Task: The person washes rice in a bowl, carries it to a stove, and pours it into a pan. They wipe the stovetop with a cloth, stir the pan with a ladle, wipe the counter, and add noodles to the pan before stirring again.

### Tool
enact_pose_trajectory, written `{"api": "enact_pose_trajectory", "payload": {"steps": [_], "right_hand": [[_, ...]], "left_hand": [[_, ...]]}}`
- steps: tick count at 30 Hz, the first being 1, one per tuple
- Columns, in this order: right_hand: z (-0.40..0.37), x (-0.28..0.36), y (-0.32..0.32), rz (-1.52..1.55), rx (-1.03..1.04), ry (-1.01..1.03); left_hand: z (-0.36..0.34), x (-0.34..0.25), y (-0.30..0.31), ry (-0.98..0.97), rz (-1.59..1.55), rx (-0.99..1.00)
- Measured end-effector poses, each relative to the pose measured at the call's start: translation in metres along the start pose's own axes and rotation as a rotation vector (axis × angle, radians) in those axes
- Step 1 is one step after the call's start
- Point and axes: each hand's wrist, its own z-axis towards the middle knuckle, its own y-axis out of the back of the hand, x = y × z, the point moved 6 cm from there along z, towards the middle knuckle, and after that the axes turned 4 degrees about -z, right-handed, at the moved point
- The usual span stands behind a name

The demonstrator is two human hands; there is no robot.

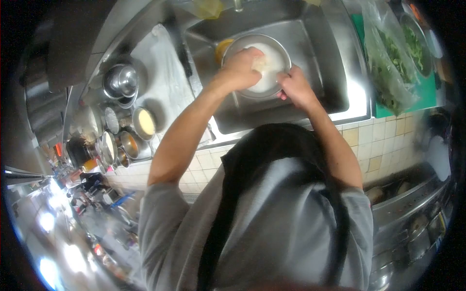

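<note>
A round metal bowl (231, 52) with cloudy white liquid (274, 60) is held over the sink. My left hand (241, 69) reaches into it with curled fingers, closed on a pale clump that looks like wet rice (260, 63). The fingertips are partly hidden by the clump and the liquid. At the bowl's right side, my right hand (297, 89) grips the rim, thumb toward the inside and fingers outside. A yellow object (222, 50), partly covered by the bowl, shows at its left.
The steel sink (323, 89) surrounds the bowl, under a faucet (238, 5). To the left are a white cloth (162, 68), stacked metal bowls (120, 81) and several food containers, one with yellow contents (145, 121). A bag of greens (392, 58) lies on a green board (427, 98) at right.
</note>
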Motion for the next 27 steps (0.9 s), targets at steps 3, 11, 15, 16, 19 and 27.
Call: {"api": "enact_pose_trajectory", "payload": {"steps": [3,11,15,16,19,27], "right_hand": [[0.004,-0.003,-0.001,0.021,0.012,-0.004],[-0.003,0.007,-0.002,0.035,-0.006,0.020],[-0.003,0.006,-0.002,0.014,-0.018,-0.002],[-0.004,0.006,-0.002,0.016,-0.024,-0.005],[-0.002,0.003,-0.001,0.017,-0.007,-0.007],[0.001,0.001,-0.002,0.004,0.005,-0.012]], "left_hand": [[-0.005,0.007,-0.003,-0.186,0.171,0.003],[-0.014,-0.020,0.008,-0.086,0.440,-0.027],[-0.013,-0.021,0.008,-0.062,0.593,-0.043],[-0.012,-0.022,0.009,-0.063,0.593,-0.041],[-0.010,-0.023,0.010,-0.039,0.602,-0.026],[-0.005,-0.004,0.015,0.088,0.241,-0.051]]}}
